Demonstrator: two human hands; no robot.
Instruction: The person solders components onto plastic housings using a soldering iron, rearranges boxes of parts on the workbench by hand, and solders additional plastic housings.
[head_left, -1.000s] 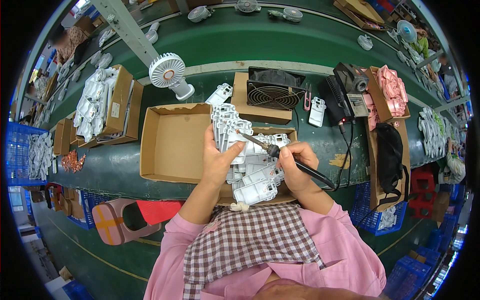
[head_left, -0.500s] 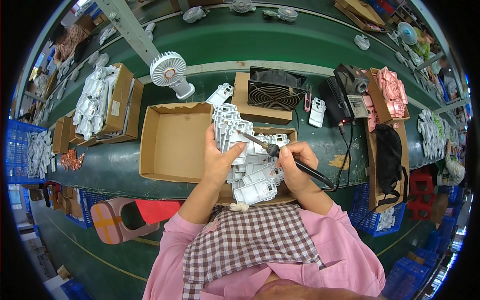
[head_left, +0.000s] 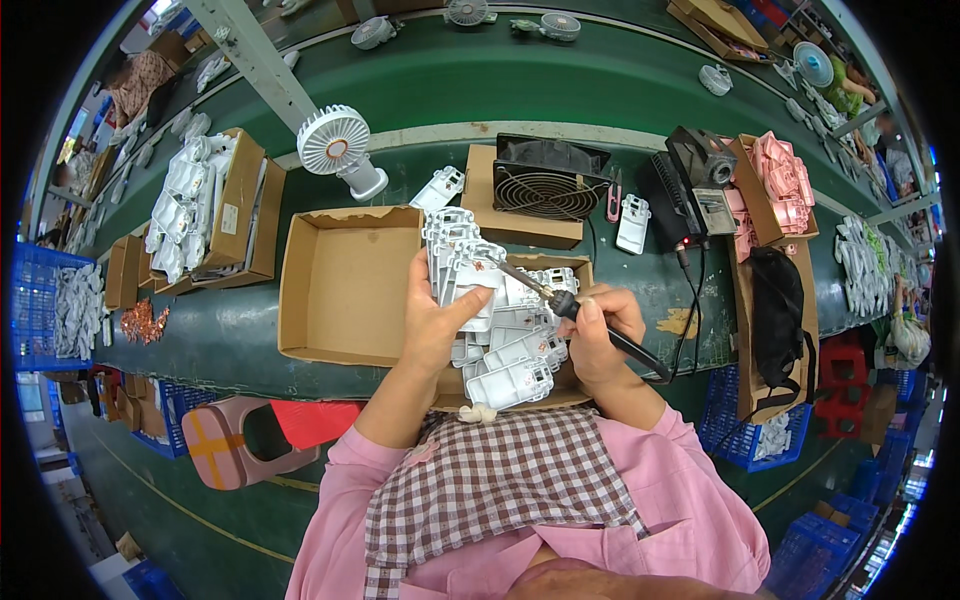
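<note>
My left hand is closed around a stack of white plastic housings, thumb across the front one. In my right hand is a soldering iron with a black handle, gripped like a pen. Its metal tip points up and left, close to small copper-coloured bits on the front housing; whether it touches cannot be made out. Below the hands, more white housings lie piled in a cardboard box. An open cardboard box stands to the left of my left hand.
A white handheld fan stands behind the open box. A black cooling fan sits on cardboard at the back. Right of it are tweezers and a black soldering station with its cord. Copper-coloured pieces lie far left.
The soldering iron's tip has shifted slightly right and up, and my right hand has moved a little right with it. My left hand keeps its hold. On the conveyor, the fans have moved left.
</note>
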